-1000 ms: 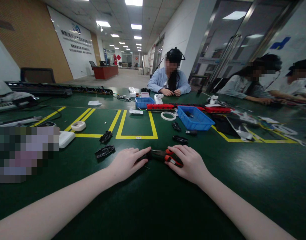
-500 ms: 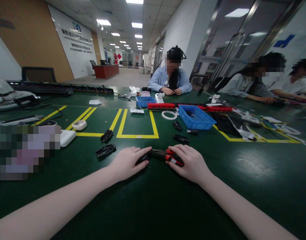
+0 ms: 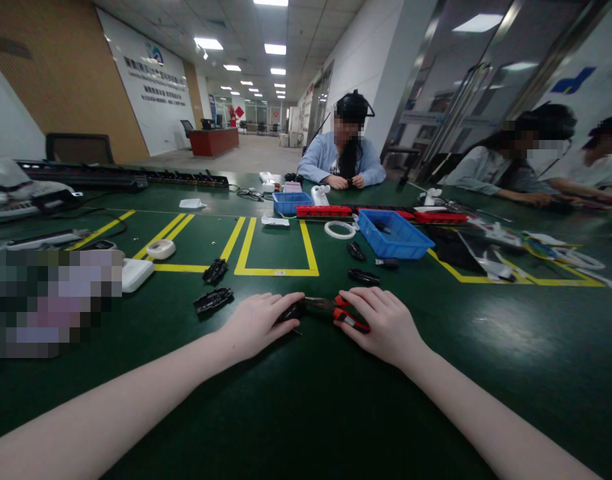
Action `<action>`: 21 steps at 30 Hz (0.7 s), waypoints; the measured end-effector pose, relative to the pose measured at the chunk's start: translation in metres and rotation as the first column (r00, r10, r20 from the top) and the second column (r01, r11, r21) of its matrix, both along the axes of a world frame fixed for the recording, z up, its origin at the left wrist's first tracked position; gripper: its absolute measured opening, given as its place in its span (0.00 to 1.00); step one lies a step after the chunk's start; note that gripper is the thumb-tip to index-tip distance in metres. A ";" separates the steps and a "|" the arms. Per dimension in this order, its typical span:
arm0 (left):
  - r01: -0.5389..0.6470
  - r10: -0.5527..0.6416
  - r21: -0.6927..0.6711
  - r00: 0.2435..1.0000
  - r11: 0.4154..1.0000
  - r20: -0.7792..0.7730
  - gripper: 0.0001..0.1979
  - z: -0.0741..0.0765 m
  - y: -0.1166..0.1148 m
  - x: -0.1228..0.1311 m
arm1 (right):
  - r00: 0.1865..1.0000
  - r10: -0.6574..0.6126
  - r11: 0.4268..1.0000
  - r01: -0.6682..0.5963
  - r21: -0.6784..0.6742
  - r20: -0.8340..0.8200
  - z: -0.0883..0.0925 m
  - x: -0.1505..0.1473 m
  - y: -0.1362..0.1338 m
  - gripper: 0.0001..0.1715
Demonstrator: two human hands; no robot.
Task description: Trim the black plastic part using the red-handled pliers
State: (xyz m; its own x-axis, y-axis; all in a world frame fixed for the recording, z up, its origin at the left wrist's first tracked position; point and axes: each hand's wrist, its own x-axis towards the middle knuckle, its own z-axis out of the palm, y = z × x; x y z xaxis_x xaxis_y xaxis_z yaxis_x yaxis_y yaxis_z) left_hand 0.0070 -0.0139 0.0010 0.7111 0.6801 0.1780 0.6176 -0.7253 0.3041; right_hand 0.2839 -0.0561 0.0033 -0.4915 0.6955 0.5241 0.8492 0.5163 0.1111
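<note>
My right hand (image 3: 383, 327) is closed around the red-and-black handles of a pair of pliers (image 3: 320, 303), whose jaws point left. Between the fingers and thumb of my left hand (image 3: 259, 325) is a small black plastic part (image 3: 290, 312), mostly covered by the fingers. The plier tips meet this part; what exactly they grip is too small to tell. Two black plastic shell pieces lie left of my hands, one nearer (image 3: 213, 301) and one farther (image 3: 215, 271). Beyond my right hand rest another black piece (image 3: 364, 277) and a smaller one (image 3: 356, 251).
A blue bin (image 3: 396, 235) with dark parts stands ahead right, beside a white ring (image 3: 340, 230). A smaller blue bin (image 3: 292, 203) and red strips (image 3: 323, 211) lie farther back. White boxes (image 3: 137, 275) sit left. A person (image 3: 342, 157) sits opposite; others work at right.
The plier handles have spread a little wider apart in my right hand. Both hands otherwise keep nearly the same place, and the view has shifted very slightly.
</note>
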 end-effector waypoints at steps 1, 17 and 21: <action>0.002 -0.002 0.004 1.000 1.000 0.000 0.24 -0.001 0.000 0.000 | 1.000 -0.001 1.000 0.000 0.010 0.006 0.000 0.000 0.000 0.23; 0.002 -0.002 -0.004 1.000 1.000 0.018 0.22 0.000 0.000 0.000 | 1.000 -0.001 1.000 0.001 -0.011 0.011 0.002 0.000 -0.001 0.23; 0.002 -0.001 -0.016 1.000 1.000 0.028 0.23 0.002 -0.001 0.000 | 1.000 -0.005 0.999 0.003 -0.048 -0.031 0.000 0.000 0.000 0.24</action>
